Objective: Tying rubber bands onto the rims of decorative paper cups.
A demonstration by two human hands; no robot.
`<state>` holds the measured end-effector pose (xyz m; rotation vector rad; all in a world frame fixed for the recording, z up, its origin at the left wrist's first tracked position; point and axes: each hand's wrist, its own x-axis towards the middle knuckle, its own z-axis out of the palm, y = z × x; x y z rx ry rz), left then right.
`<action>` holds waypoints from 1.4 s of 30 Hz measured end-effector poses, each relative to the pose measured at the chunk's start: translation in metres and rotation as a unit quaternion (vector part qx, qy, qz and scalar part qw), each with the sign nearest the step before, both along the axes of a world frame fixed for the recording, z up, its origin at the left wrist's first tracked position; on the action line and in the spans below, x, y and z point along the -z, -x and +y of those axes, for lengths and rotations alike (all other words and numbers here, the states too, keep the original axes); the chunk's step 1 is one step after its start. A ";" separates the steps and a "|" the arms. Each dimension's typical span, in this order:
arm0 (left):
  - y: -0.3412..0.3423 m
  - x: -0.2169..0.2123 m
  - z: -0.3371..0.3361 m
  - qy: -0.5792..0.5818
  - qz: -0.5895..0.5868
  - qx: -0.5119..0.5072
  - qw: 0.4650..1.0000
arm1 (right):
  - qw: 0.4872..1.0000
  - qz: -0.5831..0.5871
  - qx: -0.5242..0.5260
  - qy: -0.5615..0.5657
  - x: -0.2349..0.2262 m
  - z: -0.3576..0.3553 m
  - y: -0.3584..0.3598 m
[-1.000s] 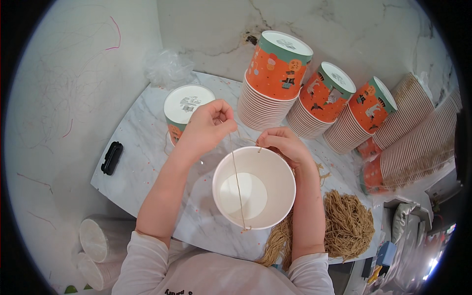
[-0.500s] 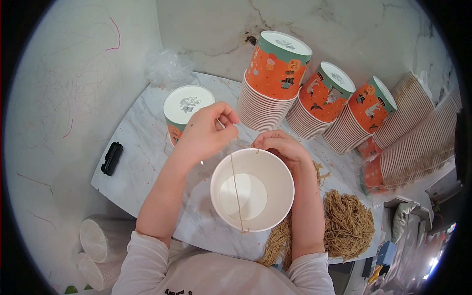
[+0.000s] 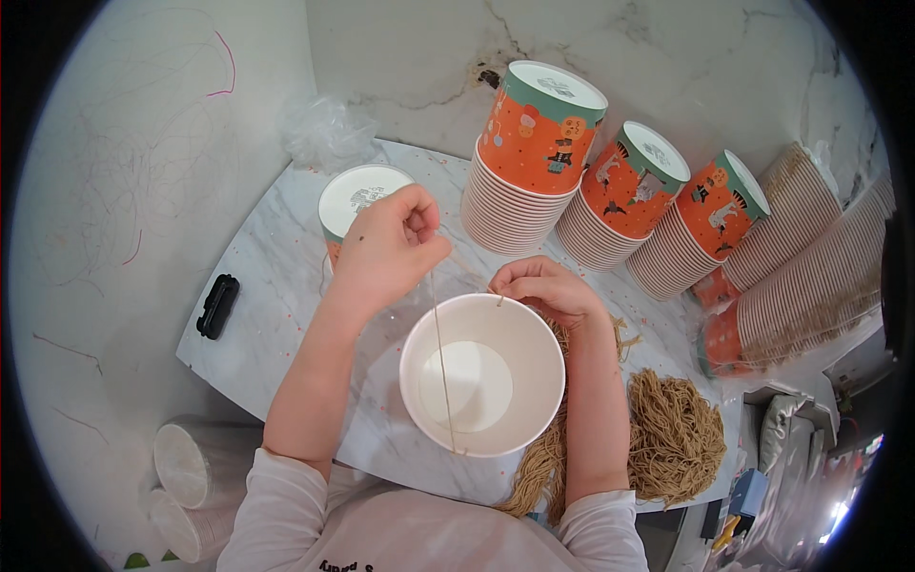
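A white paper bucket (image 3: pixel 529 367), its open mouth facing me, stands over the table between my arms. My left hand (image 3: pixel 389 246) is closed in a pinch on a thin tan string (image 3: pixel 442 367), left of and beyond the bucket. That string runs down across the mouth to the near rim, where a small bit of it shows. A fainter stretch leads from my left fingers toward my right hand (image 3: pixel 553 289). My right hand is closed at the bucket's far rim beside a small string end inside the wall; its fingertips are partly hidden behind the rim.
An upturned bucket (image 3: pixel 355 195) stands behind my left hand. Several stacks of orange and green buckets (image 3: pixel 541 133) line the back and right. A heap of tan string (image 3: pixel 675 437) lies right of my right forearm. A black case (image 3: pixel 218 307) lies at the table's left edge.
My left hand has moved slightly left, drawing the string with it. The bucket has shifted a little left and toward me. My right hand stays at the far rim.
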<state>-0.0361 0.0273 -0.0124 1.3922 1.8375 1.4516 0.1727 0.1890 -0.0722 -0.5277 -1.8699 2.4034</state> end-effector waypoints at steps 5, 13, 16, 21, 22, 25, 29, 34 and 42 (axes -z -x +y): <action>-0.002 -0.007 -0.015 0.092 0.155 0.030 0.983 | 0.996 0.010 0.052 -0.069 -0.014 -0.005 -0.006; -0.048 -0.016 -0.053 -0.047 0.258 0.342 0.902 | 0.980 0.063 0.168 -0.088 -0.031 -0.007 -0.016; -0.074 -0.022 -0.072 0.037 0.330 0.414 0.848 | 0.978 0.089 0.159 -0.097 -0.036 -0.008 -0.021; -0.085 -0.025 -0.075 0.138 0.381 0.457 0.792 | 0.975 0.095 0.163 -0.114 -0.042 -0.014 -0.018; -0.082 -0.023 -0.075 0.082 0.376 0.426 0.819 | 0.975 0.096 0.163 -0.116 -0.041 -0.013 -0.018; -0.066 -0.034 -0.078 0.003 0.389 0.327 0.861 | 0.976 0.081 0.173 -0.106 -0.035 -0.004 -0.021; -0.025 -0.067 -0.082 0.051 0.152 0.245 0.956 | 0.963 0.125 0.217 -0.095 -0.035 -0.002 -0.022; 0.030 -0.059 -0.068 -0.134 -0.322 0.217 0.912 | 0.942 0.169 0.279 -0.079 -0.040 -0.012 -0.016; 0.050 -0.031 -0.035 -0.247 -0.613 0.221 0.717 | 0.877 0.206 0.366 -0.233 -0.057 -0.048 -0.006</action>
